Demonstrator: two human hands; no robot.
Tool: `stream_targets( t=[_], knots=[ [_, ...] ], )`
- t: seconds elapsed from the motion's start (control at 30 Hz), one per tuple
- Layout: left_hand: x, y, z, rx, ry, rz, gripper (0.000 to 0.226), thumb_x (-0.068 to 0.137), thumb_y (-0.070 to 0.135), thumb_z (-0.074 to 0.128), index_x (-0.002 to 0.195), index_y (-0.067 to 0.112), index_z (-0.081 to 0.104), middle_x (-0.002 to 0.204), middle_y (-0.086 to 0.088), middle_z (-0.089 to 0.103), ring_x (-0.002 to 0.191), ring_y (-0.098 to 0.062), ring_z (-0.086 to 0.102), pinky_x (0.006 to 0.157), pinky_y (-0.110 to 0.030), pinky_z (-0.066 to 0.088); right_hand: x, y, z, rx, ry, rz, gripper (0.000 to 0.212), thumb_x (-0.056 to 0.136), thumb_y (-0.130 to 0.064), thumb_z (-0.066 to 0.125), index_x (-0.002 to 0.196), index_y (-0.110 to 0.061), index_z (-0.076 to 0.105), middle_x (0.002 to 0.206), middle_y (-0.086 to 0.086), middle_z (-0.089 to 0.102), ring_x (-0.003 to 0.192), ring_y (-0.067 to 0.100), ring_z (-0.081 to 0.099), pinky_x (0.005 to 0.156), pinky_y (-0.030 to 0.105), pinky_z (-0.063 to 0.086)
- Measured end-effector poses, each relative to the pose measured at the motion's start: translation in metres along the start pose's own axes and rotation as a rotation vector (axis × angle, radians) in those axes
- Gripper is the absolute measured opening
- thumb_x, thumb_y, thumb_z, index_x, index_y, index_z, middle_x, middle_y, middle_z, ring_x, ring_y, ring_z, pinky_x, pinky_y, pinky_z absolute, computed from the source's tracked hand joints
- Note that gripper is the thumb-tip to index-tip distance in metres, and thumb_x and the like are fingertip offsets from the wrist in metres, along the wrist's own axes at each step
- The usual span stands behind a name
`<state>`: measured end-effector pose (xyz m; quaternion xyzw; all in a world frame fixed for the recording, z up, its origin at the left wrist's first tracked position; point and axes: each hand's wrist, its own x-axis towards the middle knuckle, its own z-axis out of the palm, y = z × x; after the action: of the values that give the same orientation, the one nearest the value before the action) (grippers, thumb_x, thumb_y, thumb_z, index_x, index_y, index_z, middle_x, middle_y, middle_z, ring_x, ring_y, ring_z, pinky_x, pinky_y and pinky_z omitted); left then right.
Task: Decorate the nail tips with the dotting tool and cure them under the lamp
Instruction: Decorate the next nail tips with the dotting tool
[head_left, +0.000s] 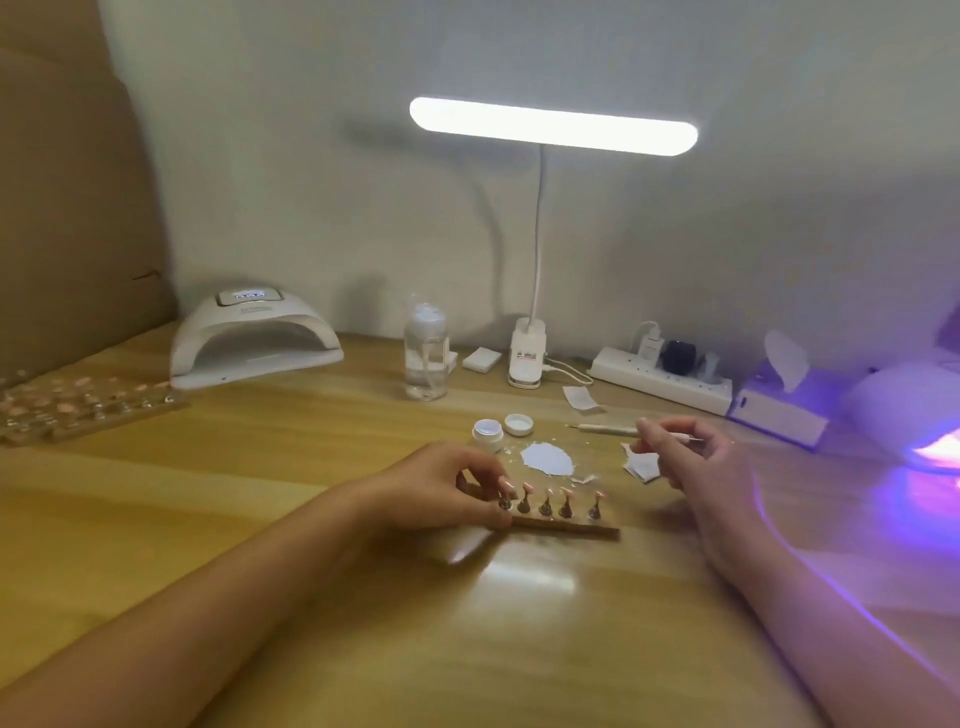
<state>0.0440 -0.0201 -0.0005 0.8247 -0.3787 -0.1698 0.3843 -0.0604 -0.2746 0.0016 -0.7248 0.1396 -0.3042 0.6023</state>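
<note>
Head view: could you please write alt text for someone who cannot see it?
A left hand holds a strip of five nail tips on a table; the right hand pinches a dotting tool. A lamp glows purple at right.

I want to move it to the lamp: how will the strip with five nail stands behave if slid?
The strip looks thin and stiff, so it probably slides easily on the glossy table. Its tall narrow stands may tip if jolted.

Purple lamp (909, 410): cut off at the right edge.
Dotting tool (608, 428): your right hand (696, 467) hides its middle.
Nail stand (571, 527): your left hand (441, 488) covers its left end.
</note>
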Motion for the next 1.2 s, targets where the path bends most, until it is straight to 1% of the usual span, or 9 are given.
stream_targets(
  t=[0.1, 0.27, 0.47, 0.6, 0.7, 0.83, 0.93, 1.07, 1.2],
  knots=[
    [0.005, -0.005, 0.005, 0.092, 0.081, -0.002, 0.019, 0.076, 0.038, 0.079, 0.093, 0.038, 0.07, 0.092, 0.025, 0.068, 0.077, 0.01, 0.061, 0.076, -0.018, 0.049, 0.008, 0.008, 0.005, 0.148, 0.018, 0.117, 0.016, 0.081, -0.034, 0.078, 0.081, -0.02, 0.068, 0.061, -0.007, 0.062, 0.05, 0.002, 0.042, 0.056, 0.024, 0.036],
    [-0.003, -0.007, 0.017, 0.242, 0.257, 0.101, 0.022, 0.073, 0.042, 0.071, 0.094, 0.042, 0.065, 0.098, 0.032, 0.061, 0.072, 0.01, 0.057, 0.061, -0.014, 0.039, 0.011, 0.018, 0.008, 0.223, 0.058, 0.169, 0.021, 0.087, -0.026, 0.074, 0.074, -0.019, 0.059, 0.053, -0.008, 0.04, 0.046, 0.005, 0.034, 0.044, 0.017, 0.034],
    [0.001, -0.01, 0.016, 0.149, 0.277, 0.093, 0.019, 0.075, 0.037, 0.077, 0.087, 0.039, 0.063, 0.088, 0.031, 0.061, 0.061, 0.0, 0.055, 0.06, -0.023, 0.038, 0.009, 0.015, 0.01, 0.25, 0.084, 0.179, 0.029, 0.088, -0.04, 0.07, 0.072, -0.021, 0.054, 0.046, -0.011, 0.041, 0.039, 0.003, 0.032, 0.037, 0.013, 0.031],
    [0.002, -0.011, 0.015, 0.148, 0.258, 0.09, 0.015, 0.079, 0.034, 0.076, 0.086, 0.041, 0.065, 0.091, 0.033, 0.063, 0.061, 0.0, 0.055, 0.06, -0.024, 0.039, 0.007, 0.012, 0.012, 0.226, 0.099, 0.179, 0.034, 0.088, -0.045, 0.068, 0.071, -0.023, 0.05, 0.046, -0.01, 0.045, 0.039, 0.004, 0.036, 0.038, 0.014, 0.034],
    [0.001, -0.011, 0.016, 0.114, 0.254, 0.095, 0.012, 0.082, 0.033, 0.075, 0.084, 0.041, 0.067, 0.079, 0.035, 0.062, 0.058, 0.0, 0.053, 0.057, -0.023, 0.036, 0.004, 0.01, 0.012, 0.222, 0.1, 0.176, 0.035, 0.087, -0.048, 0.068, 0.069, -0.023, 0.05, 0.047, -0.008, 0.047, 0.041, 0.004, 0.038, 0.041, 0.016, 0.036],
    [0.0, -0.013, 0.014, -0.003, 0.225, 0.066, 0.011, 0.084, 0.033, 0.076, 0.083, 0.039, 0.067, 0.055, 0.02, 0.059, 0.048, 0.0, 0.048, 0.057, -0.028, 0.036, 0.003, 0.007, 0.011, 0.229, 0.111, 0.187, 0.036, 0.09, -0.053, 0.062, 0.072, -0.023, 0.051, 0.048, -0.006, 0.051, 0.042, 0.006, 0.041, 0.045, 0.022, 0.037],
    [0.0, -0.01, 0.013, -0.006, 0.235, 0.044, 0.012, 0.081, 0.038, 0.078, 0.081, 0.034, 0.066, 0.06, 0.02, 0.063, 0.052, 0.002, 0.051, 0.06, -0.03, 0.04, 0.003, 0.007, 0.012, 0.245, 0.112, 0.186, 0.036, 0.091, -0.054, 0.06, 0.078, -0.022, 0.052, 0.053, 0.0, 0.061, 0.042, 0.007, 0.044, 0.042, 0.019, 0.039],
    [-0.001, -0.007, 0.015, 0.043, 0.253, 0.046, 0.017, 0.079, 0.042, 0.079, 0.078, 0.032, 0.065, 0.064, 0.032, 0.061, 0.054, 0.005, 0.052, 0.057, -0.025, 0.035, 0.003, 0.007, 0.013, 0.237, 0.093, 0.15, 0.04, 0.077, -0.058, 0.068, 0.081, -0.02, 0.057, 0.063, 0.008, 0.069, 0.045, 0.008, 0.047, 0.042, 0.017, 0.041],
    [-0.002, -0.006, 0.014, 0.081, 0.235, 0.065, 0.02, 0.077, 0.048, 0.078, 0.077, 0.038, 0.061, 0.063, 0.036, 0.058, 0.053, 0.006, 0.051, 0.056, -0.024, 0.032, 0.002, 0.008, 0.013, 0.228, 0.096, 0.142, 0.05, 0.065, -0.064, 0.071, 0.083, -0.019, 0.059, 0.059, 0.005, 0.066, 0.047, 0.008, 0.049, 0.041, 0.016, 0.04]
  ],
)
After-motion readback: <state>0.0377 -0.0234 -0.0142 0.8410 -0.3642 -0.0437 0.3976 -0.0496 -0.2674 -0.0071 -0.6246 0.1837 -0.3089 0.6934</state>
